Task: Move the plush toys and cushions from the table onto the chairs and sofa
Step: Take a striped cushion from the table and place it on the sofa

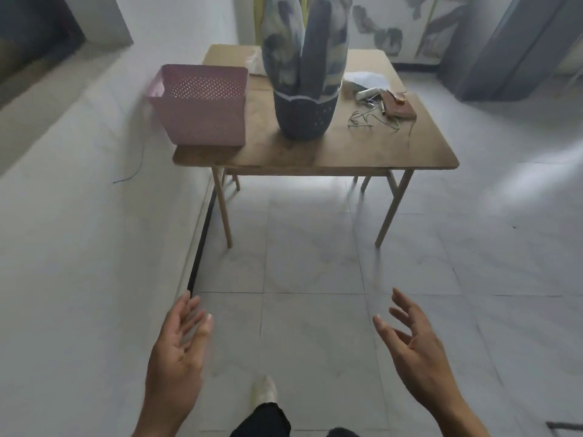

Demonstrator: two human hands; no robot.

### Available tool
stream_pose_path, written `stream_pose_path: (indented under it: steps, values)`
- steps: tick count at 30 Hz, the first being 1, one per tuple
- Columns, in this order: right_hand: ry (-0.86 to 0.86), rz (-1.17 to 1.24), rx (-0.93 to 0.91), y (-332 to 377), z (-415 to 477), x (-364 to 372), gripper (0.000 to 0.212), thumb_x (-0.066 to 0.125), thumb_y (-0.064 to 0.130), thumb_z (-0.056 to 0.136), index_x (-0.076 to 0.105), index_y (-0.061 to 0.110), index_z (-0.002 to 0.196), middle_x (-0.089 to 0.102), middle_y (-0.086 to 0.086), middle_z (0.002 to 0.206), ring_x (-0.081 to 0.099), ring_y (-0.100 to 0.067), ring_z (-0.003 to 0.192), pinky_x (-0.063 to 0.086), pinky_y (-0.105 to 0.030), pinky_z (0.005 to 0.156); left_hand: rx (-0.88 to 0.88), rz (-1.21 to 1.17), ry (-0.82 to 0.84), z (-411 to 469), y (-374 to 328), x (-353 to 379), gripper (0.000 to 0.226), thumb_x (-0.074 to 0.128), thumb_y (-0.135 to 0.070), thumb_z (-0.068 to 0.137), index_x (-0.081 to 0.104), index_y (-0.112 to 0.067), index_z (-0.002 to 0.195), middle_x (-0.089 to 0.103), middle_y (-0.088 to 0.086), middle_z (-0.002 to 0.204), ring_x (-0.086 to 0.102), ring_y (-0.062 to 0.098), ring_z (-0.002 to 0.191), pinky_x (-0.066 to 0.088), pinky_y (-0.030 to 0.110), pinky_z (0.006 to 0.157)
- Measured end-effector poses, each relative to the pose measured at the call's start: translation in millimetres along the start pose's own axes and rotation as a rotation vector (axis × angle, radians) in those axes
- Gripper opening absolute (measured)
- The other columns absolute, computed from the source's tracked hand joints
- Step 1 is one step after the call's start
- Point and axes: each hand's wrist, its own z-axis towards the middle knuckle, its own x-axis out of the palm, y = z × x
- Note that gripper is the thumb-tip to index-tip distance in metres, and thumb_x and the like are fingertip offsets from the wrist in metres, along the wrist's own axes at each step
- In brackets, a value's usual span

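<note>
Left grip (179, 348): bare hand, fingers straight and loosely spread, palm turned inward; holds nothing, touches nothing; hangs over the pale tiled floor (315, 247).
Right grip (413, 345): bare hand, fingers spread and slightly bent, palm turned inward to face the left grip; holds nothing; level with the left grip, a wide gap between the two.
Mottled grey-blue and white soft cushions (306, 42): packed upright in a dark grey perforated plastic basket (304, 116); long axis vertical, tops pointing up and cut off by the top of the view; well apart from both grips, ahead and between them.
Dark grey basket: stands near the middle of the brown wooden counter (347, 149), closer to its near edge.
Pink perforated plastic basket (202, 105): rectangular; at the near left corner of the counter, overhanging the left edge; just beside the dark basket.
Brown flat wallet-like case (399, 107), white paper (367, 78), thin tangled cords (372, 119): clustered by the right edge of the counter.
Pale shoe (264, 391): on the floor below, between the grips.
</note>
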Motion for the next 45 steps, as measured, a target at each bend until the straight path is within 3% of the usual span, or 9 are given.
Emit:
stream_pose_path:
  steps: [5, 10, 16, 22, 27, 32, 37, 40, 45]
  values:
    - [-0.119, 0.010, -0.031, 58.6, 116.7, 5.1, 0.066, 0.064, 0.040, 0.091, 0.039, 0.029, 0.151, 0.048, 0.013, 0.143, 0.054, -0.007, 0.124, 0.046, -0.023, 0.092, 0.125, 0.105, 0.114, 144.4, -69.7, 45.7, 0.052, 0.060, -0.019, 0.098, 0.046, -0.023, 0.148, 0.061, -0.013, 0.132, 0.058, -0.009, 0.117, 0.045, 0.008, 0.088]
    - [-0.160, 0.042, 0.030, 61.3, 229.9, 22.4, 0.069, 0.062, 0.048, 0.087, 0.038, 0.035, 0.150, 0.045, 0.020, 0.142, 0.053, -0.002, 0.122, 0.044, -0.018, 0.089, 0.164, 0.146, 0.164, 254.1, -104.9, 116.6, 0.047, 0.058, -0.027, 0.098, 0.045, -0.036, 0.142, 0.056, -0.031, 0.126, 0.057, -0.011, 0.114, 0.045, 0.016, 0.091]
    - [-0.060, 0.063, 0.032, 75.0, 403.8, 37.7, 0.067, 0.068, 0.041, 0.090, 0.038, 0.034, 0.150, 0.047, 0.013, 0.147, 0.052, -0.006, 0.126, 0.051, -0.039, 0.106, 0.062, 0.157, 0.149, 363.4, -131.4, 210.7, 0.049, 0.059, -0.027, 0.099, 0.044, -0.032, 0.146, 0.055, -0.009, 0.140, 0.055, 0.016, 0.130, 0.046, 0.030, 0.101]
    - [0.065, 0.107, -0.230, 176.3, 587.2, 31.7, 0.119, 0.076, 0.077, 0.064, 0.015, 0.040, 0.159, 0.030, 0.006, 0.163, 0.043, -0.009, 0.140, 0.047, -0.037, 0.109, 0.389, 0.302, 0.040, 486.5, -236.8, 265.9, 0.059, 0.061, -0.046, 0.093, 0.044, -0.034, 0.148, 0.049, -0.014, 0.146, 0.054, 0.011, 0.131, 0.049, 0.042, 0.106]
    - [0.110, -0.046, -0.499, 244.4, 700.1, 52.1, 0.166, 0.079, 0.086, 0.042, -0.031, 0.033, 0.154, -0.023, 0.006, 0.168, -0.015, -0.017, 0.157, 0.002, -0.050, 0.127, 0.877, 0.527, -0.076, 590.5, -337.5, 294.0, 0.057, 0.059, -0.037, 0.095, 0.048, -0.015, 0.146, 0.049, 0.007, 0.144, 0.047, 0.025, 0.134, 0.044, 0.045, 0.111]
    - [0.117, 0.043, -0.387, 259.8, 754.2, 98.4, 0.173, 0.092, 0.073, 0.039, -0.040, 0.043, 0.146, -0.002, 0.004, 0.171, 0.009, -0.020, 0.158, 0.023, -0.055, 0.124, 0.914, 0.806, 0.103, 693.0, -383.9, 337.8, 0.066, 0.041, -0.050, 0.092, 0.050, -0.016, 0.147, 0.048, 0.013, 0.151, 0.040, 0.031, 0.143, 0.031, 0.048, 0.117]
    - [0.025, 0.214, -0.147, 251.7, 780.3, 97.4, 0.153, 0.100, 0.053, 0.039, 0.001, 0.051, 0.155, 0.049, 0.005, 0.153, 0.049, -0.017, 0.140, 0.040, -0.048, 0.115, 0.953, 1.154, 0.064, 734.0, -343.7, 343.4, 0.066, 0.018, -0.057, 0.102, 0.067, -0.024, 0.131, 0.058, 0.008, 0.147, 0.031, 0.035, 0.149, 0.021, 0.053, 0.115]
    - [-0.102, 0.345, -0.058, 249.5, 782.7, 85.5, 0.075, 0.091, 0.037, 0.053, 0.061, 0.026, 0.121, 0.070, 0.009, 0.110, 0.068, -0.006, 0.100, 0.053, -0.050, 0.102, 0.906, 1.305, 0.034, 747.4, -317.9, 325.9, 0.060, 0.035, -0.058, 0.092, 0.068, -0.025, 0.130, 0.053, 0.008, 0.151, 0.025, 0.039, 0.150, 0.018, 0.056, 0.117]
    - [-0.228, 0.618, -0.004, 233.4, 774.8, 73.7, 0.031, 0.067, 0.007, 0.092, 0.060, 0.028, 0.113, 0.064, 0.011, 0.104, 0.064, -0.015, 0.097, 0.058, -0.038, 0.089, 0.494, 1.504, 0.081, 761.6, -291.1, 303.2, 0.049, 0.048, -0.034, 0.094, 0.055, -0.013, 0.137, 0.027, 0.017, 0.165, 0.007, 0.042, 0.155, 0.006, 0.070, 0.118]
